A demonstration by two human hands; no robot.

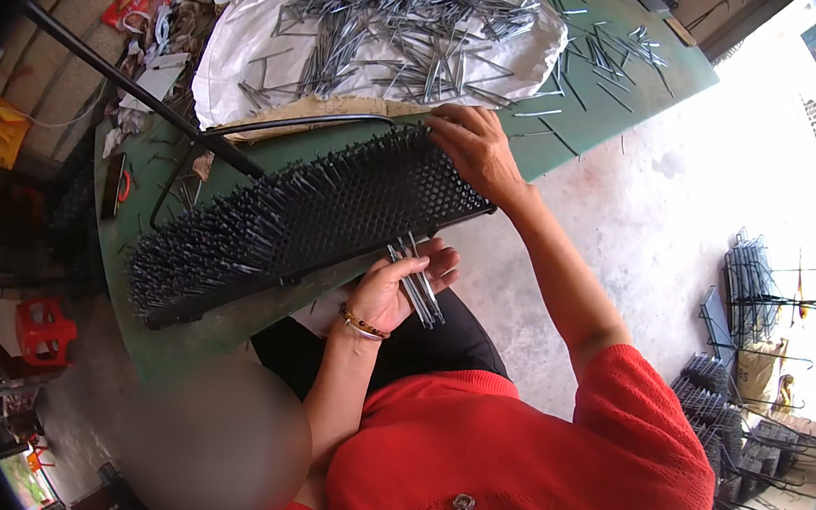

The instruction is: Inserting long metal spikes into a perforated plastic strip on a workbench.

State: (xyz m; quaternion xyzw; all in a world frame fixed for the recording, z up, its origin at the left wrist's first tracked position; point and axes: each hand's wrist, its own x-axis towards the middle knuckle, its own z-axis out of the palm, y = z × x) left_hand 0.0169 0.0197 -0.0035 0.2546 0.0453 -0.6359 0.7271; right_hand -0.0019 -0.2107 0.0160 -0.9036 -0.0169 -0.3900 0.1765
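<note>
Inside the left grip (385, 295), shiny sticks (421, 294) are being pinched; above it, a black tray (344, 216) is being partly covered by the right grip (481, 151), whose pinch can't be told.

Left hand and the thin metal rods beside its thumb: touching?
Touching. The head view shows the left hand holding the metal rods, its thumb lying across them.
</note>
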